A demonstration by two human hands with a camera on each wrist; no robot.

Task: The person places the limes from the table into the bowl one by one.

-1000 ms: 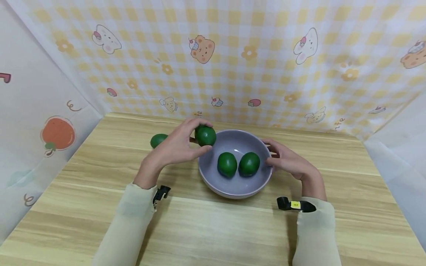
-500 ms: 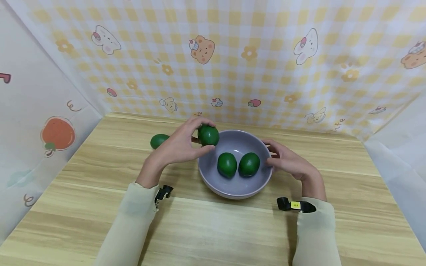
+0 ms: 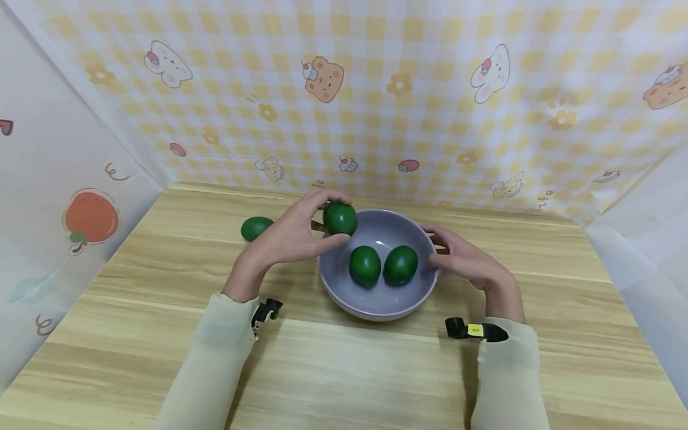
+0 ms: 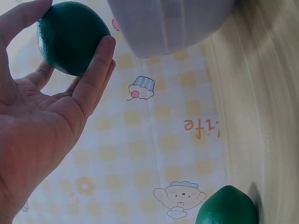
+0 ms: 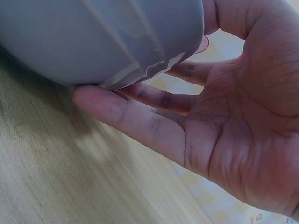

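My left hand (image 3: 292, 233) pinches a dark green lime (image 3: 340, 219) between thumb and fingers, over the left rim of a greyish-purple bowl (image 3: 378, 301). In the left wrist view the lime (image 4: 72, 37) sits in the fingertips, beside the bowl's outer wall (image 4: 173, 23). Two more limes, one left (image 3: 365, 266) and one right (image 3: 401, 265), lie side by side inside the bowl. My right hand (image 3: 464, 255) grips the bowl's right side, thumb at the rim and fingers against the outer wall. Its fingers (image 5: 135, 123) reach under the bowl's curve in the right wrist view.
Another lime (image 3: 256, 228) lies on the wooden table (image 3: 344, 370) left of the bowl, partly hidden behind my left hand. A yellow checked cloth (image 3: 371, 119) with cartoon prints hangs along the table's back edge. White printed sheets (image 3: 48, 197) border the left side.
My left hand has moved slightly right with the lime, farther over the bowl's rim. The right hand keeps its grip, and the bowl and the limes in it stay put.
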